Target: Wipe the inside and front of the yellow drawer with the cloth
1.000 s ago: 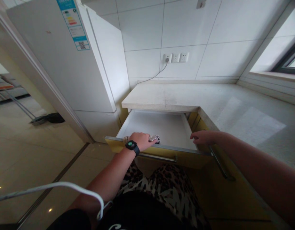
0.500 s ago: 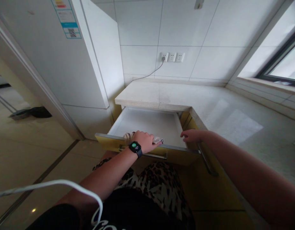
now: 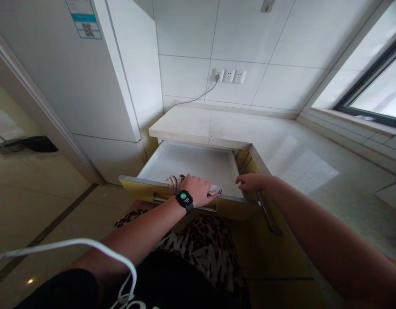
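Note:
My left hand [image 3: 198, 189], with a black watch on its wrist, is closed over a crumpled pale cloth with dark markings [image 3: 175, 183]. It presses the cloth at the inner side of the drawer front, just above the handle. The pulled-out drawer [image 3: 198, 161] is white inside, with a yellow front. At the drawer's right wall hovers my right hand [image 3: 250, 182], fingers loosely bent and apart, holding nothing. Whether its fingertips touch the wall I cannot tell. Most of the cloth is hidden beneath my left hand.
A pale stone countertop [image 3: 185, 122] runs over the drawer and along the right. The refrigerator [image 3: 101, 94] stands at the left. Below my right arm is a cabinet handle [image 3: 268, 216]. A white cable [image 3: 72, 242] hangs in front of me. Wall sockets [image 3: 229, 76] hold one plug.
My left hand and the cloth have shifted slightly to the right along the drawer front. My right hand stays by the drawer's right wall. The view has turned a little.

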Motion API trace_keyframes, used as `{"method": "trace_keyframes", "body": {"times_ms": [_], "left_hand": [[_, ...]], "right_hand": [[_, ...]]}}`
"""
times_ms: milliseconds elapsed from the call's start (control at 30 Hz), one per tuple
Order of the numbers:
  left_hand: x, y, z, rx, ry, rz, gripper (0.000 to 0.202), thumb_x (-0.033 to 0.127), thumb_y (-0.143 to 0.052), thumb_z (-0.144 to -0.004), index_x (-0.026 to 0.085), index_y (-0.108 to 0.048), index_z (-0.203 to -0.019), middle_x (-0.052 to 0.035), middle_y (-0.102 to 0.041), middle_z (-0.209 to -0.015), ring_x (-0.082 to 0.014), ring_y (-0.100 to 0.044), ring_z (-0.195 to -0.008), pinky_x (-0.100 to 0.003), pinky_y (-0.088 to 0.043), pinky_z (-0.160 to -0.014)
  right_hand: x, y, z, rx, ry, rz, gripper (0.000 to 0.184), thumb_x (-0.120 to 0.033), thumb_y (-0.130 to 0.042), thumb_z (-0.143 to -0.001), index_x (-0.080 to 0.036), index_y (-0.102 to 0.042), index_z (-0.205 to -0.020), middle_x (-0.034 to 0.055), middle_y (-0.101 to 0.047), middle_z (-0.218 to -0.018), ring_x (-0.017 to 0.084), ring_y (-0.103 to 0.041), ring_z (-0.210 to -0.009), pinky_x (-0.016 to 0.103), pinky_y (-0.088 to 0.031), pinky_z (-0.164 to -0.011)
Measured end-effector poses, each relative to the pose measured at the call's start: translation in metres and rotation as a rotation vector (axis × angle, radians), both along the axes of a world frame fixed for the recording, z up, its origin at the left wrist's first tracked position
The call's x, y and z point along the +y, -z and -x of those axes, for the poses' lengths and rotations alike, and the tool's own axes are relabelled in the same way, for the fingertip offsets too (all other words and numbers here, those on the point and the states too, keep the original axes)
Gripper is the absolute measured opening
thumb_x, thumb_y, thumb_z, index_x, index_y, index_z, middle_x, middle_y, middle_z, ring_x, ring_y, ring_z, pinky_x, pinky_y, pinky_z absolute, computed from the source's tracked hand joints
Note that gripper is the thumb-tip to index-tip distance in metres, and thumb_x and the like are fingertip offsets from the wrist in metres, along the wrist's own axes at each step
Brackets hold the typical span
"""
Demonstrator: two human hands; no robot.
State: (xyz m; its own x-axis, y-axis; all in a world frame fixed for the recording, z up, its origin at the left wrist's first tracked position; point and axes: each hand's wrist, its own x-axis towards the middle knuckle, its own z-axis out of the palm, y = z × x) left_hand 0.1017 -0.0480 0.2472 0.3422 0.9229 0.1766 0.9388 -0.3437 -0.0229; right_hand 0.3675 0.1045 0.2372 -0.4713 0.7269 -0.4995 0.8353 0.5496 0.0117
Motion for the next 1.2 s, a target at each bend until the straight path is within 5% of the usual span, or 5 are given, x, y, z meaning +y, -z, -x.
{"method": "trace_keyframes", "body": {"times_ms": [1200], "left_hand": [[0.003,0.011,-0.003,-0.025,0.024,-0.136,0.079,0.081,-0.017,-0.082,0.021,-0.068,-0.078,-0.0139,-0.066,-0.072,-0.0307,-0.064,-0.07,-0.043,-0.039,-0.067]], "right_hand": [[0.0,-0.001,0.003,-0.003,0.001,-0.001,0.05,-0.031,-0.053,-0.085,-0.012,-0.057,-0.131,0.015,-0.064,-0.12,0.027,-0.062,-0.106,0.034,-0.046,-0.089]]}}
